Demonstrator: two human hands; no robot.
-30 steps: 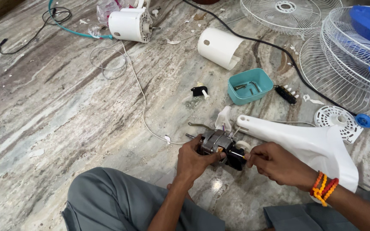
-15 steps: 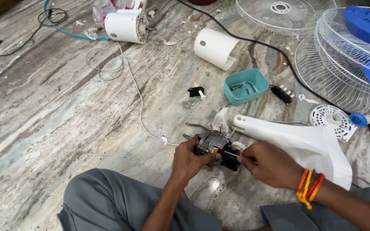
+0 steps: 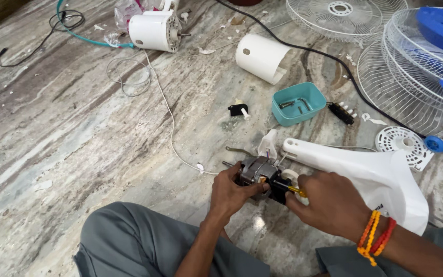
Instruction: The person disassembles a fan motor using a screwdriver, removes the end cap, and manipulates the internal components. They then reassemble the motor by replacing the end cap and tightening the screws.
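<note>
A small fan motor (image 3: 256, 172), grey metal with dark windings, sits low over the marble floor (image 3: 78, 133) just in front of the person's knees. The left hand (image 3: 234, 194) wraps around its near side, fingers curled tight on the casing. The right hand (image 3: 329, 202) is closed around a screwdriver (image 3: 289, 188) with a yellow shaft collar, its tip set against the motor's dark end. Orange and red thread bands (image 3: 374, 241) circle the right wrist. Just beside the motor on the right lies a white fan stand housing (image 3: 365, 174). Farther out stands a teal tray (image 3: 298, 103) with small screws inside, and near it a black switch block (image 3: 342, 113). Well apart, a white cylindrical cover (image 3: 261, 57), a second white motor (image 3: 152, 32) and wire fan guards (image 3: 411, 87) rest on the floor.
</note>
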